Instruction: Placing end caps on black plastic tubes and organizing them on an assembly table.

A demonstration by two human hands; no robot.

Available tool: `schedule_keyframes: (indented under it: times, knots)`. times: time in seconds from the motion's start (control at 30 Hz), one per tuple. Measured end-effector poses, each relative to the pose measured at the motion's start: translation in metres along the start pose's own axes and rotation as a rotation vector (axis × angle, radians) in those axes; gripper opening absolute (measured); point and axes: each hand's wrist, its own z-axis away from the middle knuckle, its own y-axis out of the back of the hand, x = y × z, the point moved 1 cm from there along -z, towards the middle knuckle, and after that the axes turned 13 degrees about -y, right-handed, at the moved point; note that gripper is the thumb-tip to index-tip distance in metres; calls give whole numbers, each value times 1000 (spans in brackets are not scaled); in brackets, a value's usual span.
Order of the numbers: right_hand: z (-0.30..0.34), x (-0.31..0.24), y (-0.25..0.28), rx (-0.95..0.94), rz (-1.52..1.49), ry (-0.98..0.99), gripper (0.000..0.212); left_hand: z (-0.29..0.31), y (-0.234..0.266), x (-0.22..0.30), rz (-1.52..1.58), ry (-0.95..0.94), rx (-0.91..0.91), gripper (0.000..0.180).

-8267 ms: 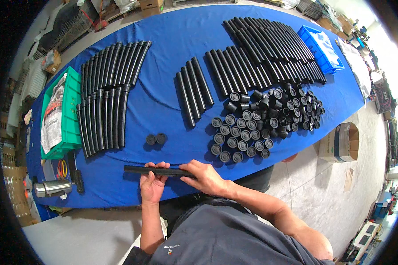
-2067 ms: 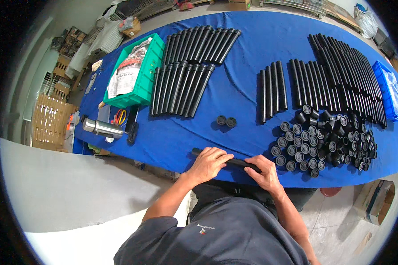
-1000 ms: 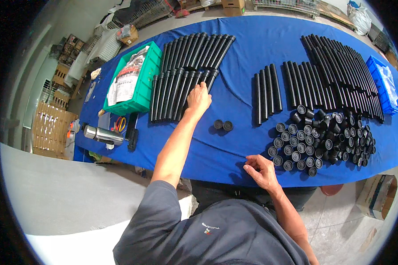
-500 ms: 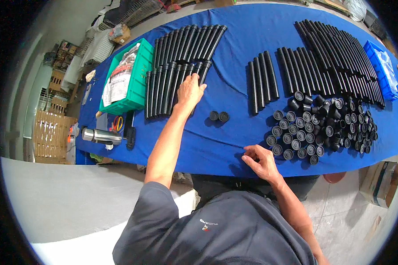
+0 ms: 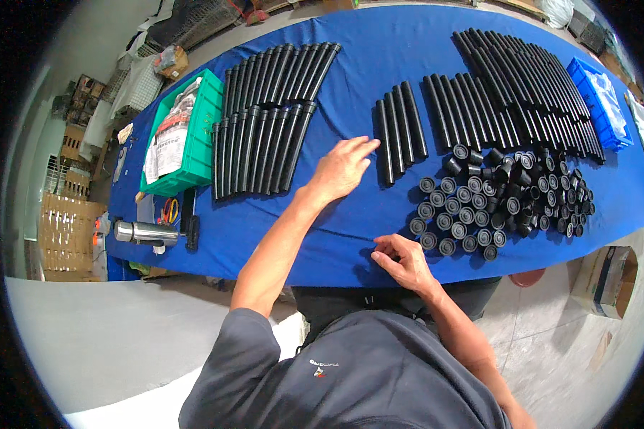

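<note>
My left hand [image 5: 343, 170] is stretched over the blue cloth, fingers extended and empty as far as I can see. Its fingertips are beside the leftmost of a small group of plain black tubes [image 5: 399, 132]. At the table's near edge my right hand [image 5: 403, 263] has its thumb and fingers curled together; whatever may be inside is hidden. Just right of it lies a heap of round black end caps [image 5: 472, 214]. On the left, two rows of black tubes with wider collared ends [image 5: 261, 150] lie side by side.
A green crate [image 5: 200, 146] with printed paper in it stands left of the collared tubes. Near it lie a steel flask [image 5: 147, 233] and orange-handled scissors [image 5: 170, 211]. More plain tubes [image 5: 529, 79] and a blue basket [image 5: 608, 107] are at the far right.
My left hand has left the collared tubes and moved right to the plain tubes. The two loose caps on the cloth are now out of sight. My right hand stays curled near the edge.
</note>
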Motion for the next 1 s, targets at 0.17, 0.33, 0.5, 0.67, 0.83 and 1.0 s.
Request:
schedule_keyframes:
  times: [0.17, 0.33, 0.5, 0.67, 0.83, 1.0]
  knots:
    - [4, -2, 2, 23, -14, -34, 30, -21, -22, 10, -71, 69, -170, 46]
    - [2, -2, 0, 18, 0, -10, 31, -32, -14, -9, -23, 125, -152, 29]
    - [2, 0, 2, 24, 31, 3, 31, -54, -26, -19, -9, 440, -162, 57]
    - [2, 0, 4, 17, 45, -30, 31, -67, -32, -14, -35, 452, -171, 61]
    - [0, -3, -2, -2, 7, 62, 30, -50, 4, -10, -82, 456, 60, 37]
    - [3, 1, 3, 7, 28, 51, 30, 5, 63, 48, -30, 356, 266, 23]
